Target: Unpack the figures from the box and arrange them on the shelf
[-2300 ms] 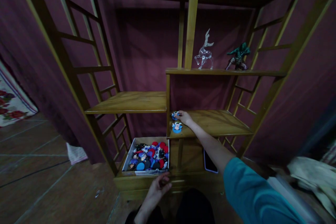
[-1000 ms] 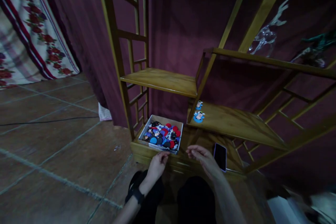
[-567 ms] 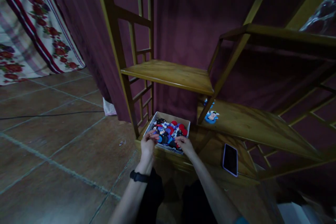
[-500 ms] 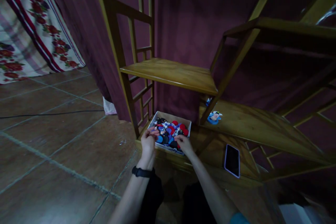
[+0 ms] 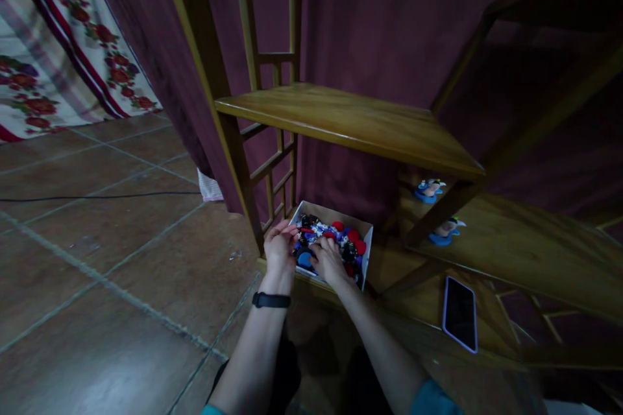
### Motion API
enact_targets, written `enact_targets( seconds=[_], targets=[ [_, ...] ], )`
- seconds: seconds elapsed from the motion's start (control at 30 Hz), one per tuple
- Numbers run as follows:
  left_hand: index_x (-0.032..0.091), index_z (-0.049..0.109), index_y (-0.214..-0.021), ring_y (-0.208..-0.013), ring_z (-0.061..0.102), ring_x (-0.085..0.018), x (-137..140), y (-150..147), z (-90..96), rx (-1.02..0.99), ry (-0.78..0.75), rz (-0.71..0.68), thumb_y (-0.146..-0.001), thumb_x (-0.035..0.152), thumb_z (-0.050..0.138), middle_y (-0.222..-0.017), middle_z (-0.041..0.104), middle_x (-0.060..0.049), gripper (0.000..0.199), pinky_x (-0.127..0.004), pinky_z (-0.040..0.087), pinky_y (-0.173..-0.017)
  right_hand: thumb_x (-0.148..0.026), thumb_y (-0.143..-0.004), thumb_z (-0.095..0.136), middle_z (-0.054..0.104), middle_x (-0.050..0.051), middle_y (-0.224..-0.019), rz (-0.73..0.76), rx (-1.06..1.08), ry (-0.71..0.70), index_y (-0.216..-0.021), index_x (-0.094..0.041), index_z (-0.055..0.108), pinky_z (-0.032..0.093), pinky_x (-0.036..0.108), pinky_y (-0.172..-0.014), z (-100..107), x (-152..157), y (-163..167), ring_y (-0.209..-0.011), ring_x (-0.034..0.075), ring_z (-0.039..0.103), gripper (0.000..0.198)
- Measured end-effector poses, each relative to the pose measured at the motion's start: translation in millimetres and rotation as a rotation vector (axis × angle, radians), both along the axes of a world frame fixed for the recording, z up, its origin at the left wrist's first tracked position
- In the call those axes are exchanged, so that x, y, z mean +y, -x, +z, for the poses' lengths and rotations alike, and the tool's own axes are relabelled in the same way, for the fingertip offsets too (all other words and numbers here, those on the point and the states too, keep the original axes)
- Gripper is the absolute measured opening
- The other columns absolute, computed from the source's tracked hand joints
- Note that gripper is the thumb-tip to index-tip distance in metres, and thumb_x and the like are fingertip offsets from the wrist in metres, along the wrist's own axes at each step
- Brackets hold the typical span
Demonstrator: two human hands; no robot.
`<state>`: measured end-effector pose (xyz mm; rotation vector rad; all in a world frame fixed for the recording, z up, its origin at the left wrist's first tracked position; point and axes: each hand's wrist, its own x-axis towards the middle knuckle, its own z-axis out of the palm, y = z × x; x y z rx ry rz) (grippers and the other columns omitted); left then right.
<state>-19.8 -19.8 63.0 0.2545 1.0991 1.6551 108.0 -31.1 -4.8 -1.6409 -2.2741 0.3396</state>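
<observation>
A white cardboard box (image 5: 367,253) full of small figurines (image 5: 321,230) with round red, blue, black and purple bases stands on the lowest board of the wooden shelf. At its left side is my left hand (image 5: 280,245), palm turned inward and fingers stretched over the edge; nothing is plainly held in it. My right hand (image 5: 328,260) reaches in over the front, fingers bent down among the figurines, near a round blue base (image 5: 305,259). What its fingertips pinch, if anything, is hidden.
Above the box runs a wooden shelf board (image 5: 341,118). Two figurines with blue bases, one farther back (image 5: 429,190) and one nearer (image 5: 445,231), stand on the right. A phone (image 5: 460,314) lies on the lower board. A thin cable (image 5: 102,197) crosses the tiled floor.
The view has moved closer to the shelf, bringing a second figurine into fuller sight. My right hand has moved left within the box, closer to my left hand.
</observation>
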Motion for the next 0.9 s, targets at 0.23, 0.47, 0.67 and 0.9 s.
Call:
enact_targets(
  seconds=[0.23,0.47,0.67,0.9],
  targets=[
    [0.013,0.058,-0.085,-0.054,0.058,-0.007,7.9,2.2,-1.5,-0.06,0.058,-0.062,-0.061,-0.006,0.046,-0.071,0.063,-0.004,0.033,-0.015,0.044,-0.047,-0.029,-0.072,0.064,0.054,0.011,-0.112,-0.018,-0.05,0.058,-0.102,-0.02,0.056,0.032,0.041,-0.09,-2.7,-2.4,12.0,-0.108,0.028,0.042,0.032],
    [0.011,0.059,-0.085,-0.051,0.056,-0.007,8.5,-3.2,-5.5,-0.041,0.115,-0.148,-0.062,-0.005,0.046,-0.07,0.063,-0.004,0.03,-0.016,0.042,-0.048,-0.024,-0.072,0.058,0.062,0.0,-0.078,-0.149,0.539,0.137,-0.078,-0.022,0.053,0.041,0.03,-0.073,-4.5,10.1,-0.7,-0.078,0.018,0.057,0.008],
    [0.013,0.06,-0.08,-0.053,0.056,-0.01,6.5,-15.6,-10.0,0.07,0.22,-0.286,-0.065,0.008,0.06,-0.063,0.06,-0.002,0.016,-0.02,0.043,-0.051,-0.032,-0.076,0.053,0.06,-0.002,-0.072,-0.269,0.763,-0.018,-0.079,-0.023,0.05,0.042,0.025,-0.065,22.4,14.5,-23.7,-0.069,0.016,0.058,0.01],
    [0.014,0.056,-0.073,-0.046,0.052,-0.01,7.4,-29.5,-17.1,-0.094,0.208,-0.494,-0.068,0.009,0.06,-0.057,0.056,-0.001,0.008,-0.021,0.043,-0.047,-0.019,-0.079,0.047,0.059,0.005,-0.093,-0.071,0.382,-0.15,-0.089,-0.022,0.053,0.04,0.03,-0.079,40.0,1.2,-6.3,-0.091,0.02,0.054,0.012]
  ],
)
